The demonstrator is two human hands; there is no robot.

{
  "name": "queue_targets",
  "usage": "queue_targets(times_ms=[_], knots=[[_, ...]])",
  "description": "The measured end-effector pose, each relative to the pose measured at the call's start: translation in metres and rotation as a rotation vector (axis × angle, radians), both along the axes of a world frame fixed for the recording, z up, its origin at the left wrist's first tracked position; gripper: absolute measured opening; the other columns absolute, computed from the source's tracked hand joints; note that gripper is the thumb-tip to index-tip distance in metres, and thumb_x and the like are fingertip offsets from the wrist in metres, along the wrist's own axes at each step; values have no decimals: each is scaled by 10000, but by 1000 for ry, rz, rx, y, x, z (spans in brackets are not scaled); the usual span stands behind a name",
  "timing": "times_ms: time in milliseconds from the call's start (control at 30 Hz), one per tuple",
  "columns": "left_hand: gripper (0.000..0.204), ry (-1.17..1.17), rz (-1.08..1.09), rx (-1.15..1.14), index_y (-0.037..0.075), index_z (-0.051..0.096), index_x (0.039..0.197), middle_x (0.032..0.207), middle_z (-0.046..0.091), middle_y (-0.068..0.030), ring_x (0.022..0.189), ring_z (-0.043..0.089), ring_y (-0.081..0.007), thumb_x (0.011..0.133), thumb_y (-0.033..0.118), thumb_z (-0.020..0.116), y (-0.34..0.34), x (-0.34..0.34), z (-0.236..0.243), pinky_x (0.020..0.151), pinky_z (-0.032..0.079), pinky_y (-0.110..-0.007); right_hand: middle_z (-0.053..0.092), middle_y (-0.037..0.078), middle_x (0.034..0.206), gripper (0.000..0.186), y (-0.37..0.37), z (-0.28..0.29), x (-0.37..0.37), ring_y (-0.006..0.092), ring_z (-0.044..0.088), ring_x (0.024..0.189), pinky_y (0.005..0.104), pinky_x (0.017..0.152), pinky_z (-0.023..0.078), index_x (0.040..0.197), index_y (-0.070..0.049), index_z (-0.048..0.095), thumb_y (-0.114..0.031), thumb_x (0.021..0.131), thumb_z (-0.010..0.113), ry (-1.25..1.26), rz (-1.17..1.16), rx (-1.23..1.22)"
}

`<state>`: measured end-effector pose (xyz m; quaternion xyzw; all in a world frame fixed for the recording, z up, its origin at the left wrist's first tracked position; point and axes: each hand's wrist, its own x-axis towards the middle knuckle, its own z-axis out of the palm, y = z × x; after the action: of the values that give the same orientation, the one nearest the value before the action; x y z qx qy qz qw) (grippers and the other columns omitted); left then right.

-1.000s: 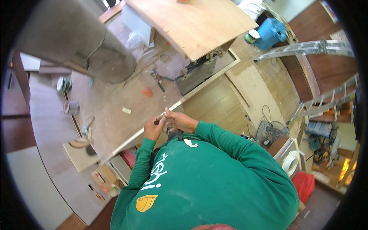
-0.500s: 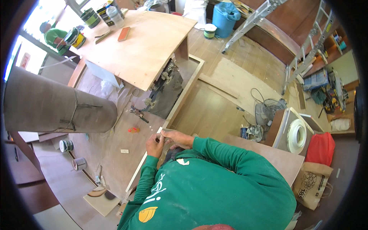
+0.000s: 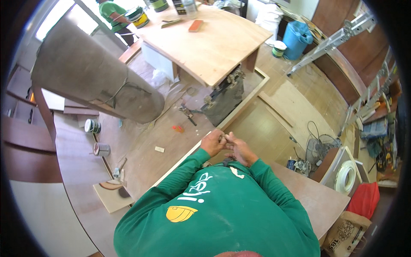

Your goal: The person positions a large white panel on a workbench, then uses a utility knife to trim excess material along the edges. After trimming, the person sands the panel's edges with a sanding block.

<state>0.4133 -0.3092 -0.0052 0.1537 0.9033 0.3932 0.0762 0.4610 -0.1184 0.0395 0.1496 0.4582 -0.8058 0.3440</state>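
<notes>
Compared with half a second ago, the left hand [image 3: 212, 144] and the right hand [image 3: 240, 150] sit farther right, near the centre of the frame, fingers bent and meeting beside the pale edging [image 3: 245, 102]; whether they grasp anything (the gap is tiny and shadowed) I cannot tell. The co-worker [image 3: 114, 16] at upper left is now cut off by the top edge, the paper bag [image 3: 343, 233] by the lower-right rim.

An orange block [image 3: 196, 26] lies on a plywood tabletop [image 3: 214, 49]. A white-lidded tub [image 3: 278, 50] stands just beside a blue bin [image 3: 296, 42], near an aluminium ladder [image 3: 322, 50]. A red bag [image 3: 365, 200] adjoins a brown paper bag [image 3: 347, 231].
</notes>
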Motion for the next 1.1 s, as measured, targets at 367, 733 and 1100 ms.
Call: queue_targets(times_ms=[367,733,1100], knots=[[188,10,-41,62,110,704,1043,1024,705,-128,941,727,-388,945,271,712,-41,21,-5,801,587,-496,556,12,1577,900,-41,-9,26,191,558,1292,411,1031,470,1685,-55,430,-733,1097,508,-20,-39,9],[205,74,45,139,90,648,1032,1029,668,-184,981,679,-443,977,287,654,-91,14,-20,833,551,-546,579,58,1518,915,-78,12,32,202,572,1311,411,1025,495,1691,-42,417,-735,1100,495,17,-58,46],[309,-89,-187,79,17,644,1054,1020,688,-266,992,660,-491,1099,313,572,-117,21,-39,869,523,-556,731,29,1052,336,-75,-29,41,158,698,909,329,795,576,1298,-42,698,-292,1079,749,86,-214,175]])
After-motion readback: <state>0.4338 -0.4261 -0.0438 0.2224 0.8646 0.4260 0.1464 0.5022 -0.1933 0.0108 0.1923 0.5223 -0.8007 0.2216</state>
